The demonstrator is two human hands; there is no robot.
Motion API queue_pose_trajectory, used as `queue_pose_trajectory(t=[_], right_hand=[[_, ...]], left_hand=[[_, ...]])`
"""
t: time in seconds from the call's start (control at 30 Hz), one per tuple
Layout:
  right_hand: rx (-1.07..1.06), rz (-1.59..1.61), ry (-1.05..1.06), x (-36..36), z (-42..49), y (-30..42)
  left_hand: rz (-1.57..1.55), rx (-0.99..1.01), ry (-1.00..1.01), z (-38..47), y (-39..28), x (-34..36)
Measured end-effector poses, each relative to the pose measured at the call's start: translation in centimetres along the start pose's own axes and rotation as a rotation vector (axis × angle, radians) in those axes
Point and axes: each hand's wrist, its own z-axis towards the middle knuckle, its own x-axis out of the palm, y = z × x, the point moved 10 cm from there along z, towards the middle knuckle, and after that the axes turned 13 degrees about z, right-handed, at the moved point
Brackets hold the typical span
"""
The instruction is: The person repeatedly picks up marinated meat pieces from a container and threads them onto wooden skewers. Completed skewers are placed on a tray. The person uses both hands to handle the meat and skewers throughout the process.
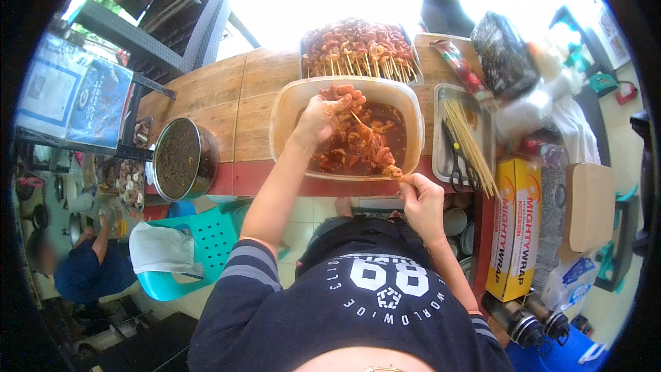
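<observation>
Over a large plastic tub [286, 108] of meat in reddish-brown marinade, my left hand [325, 119] holds pieces of raw marinated meat [338, 93] between its fingers. My right hand [421, 199] pinches the lower end of a bamboo skewer just outside the tub's near right edge. Several meat pieces [374, 150] are threaded along that skewer, and its bare tip [355, 115] points up and left towards my left hand. Behind the tub, a metal tray [419, 78] carries a high pile of threaded meat skewers [356, 46], sticks towards me.
Right of the tub, a metal tray [439, 165] holds bare bamboo skewers [467, 139] and black-handled scissors [457, 160]. Yellow wrap boxes [511, 232] lie further right. A pot of dark food [178, 160] stands left, near a turquoise chair [211, 248]. Another person [90, 268] is at far left.
</observation>
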Motion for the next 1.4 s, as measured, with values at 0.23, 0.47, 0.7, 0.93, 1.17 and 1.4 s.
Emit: queue_pose_trajectory(t=[0.23, 0.47, 0.7, 0.93, 1.17, 1.4], right_hand=[[0.049, -0.026, 0.002, 0.2, 0.6, -0.2], [0.059, -0.009, 0.002, -0.1, 0.3, -0.8], [0.024, -0.002, 0.006, 0.1, 0.1, -0.6], [0.082, -0.001, -0.04, 0.2, 0.1, -0.9], [0.111, 0.061, -0.028, 0.6, 0.8, -1.3], [0.191, 0.171, -0.033, -0.1, 0.8, -2.4]], left_hand=[[0.028, -0.02, 0.001, -1.0, 1.3, 2.2], [-0.097, -0.024, 0.073, -0.3, -0.1, 2.0], [-0.124, 0.036, 0.158, -0.2, -0.4, 2.9], [-0.104, 0.009, 0.039, -0.4, 0.9, 3.5], [-0.179, 0.006, 0.107, -0.9, 2.4, 5.5], [-0.088, 0.001, 0.04, -0.1, 0.8, 3.3]])
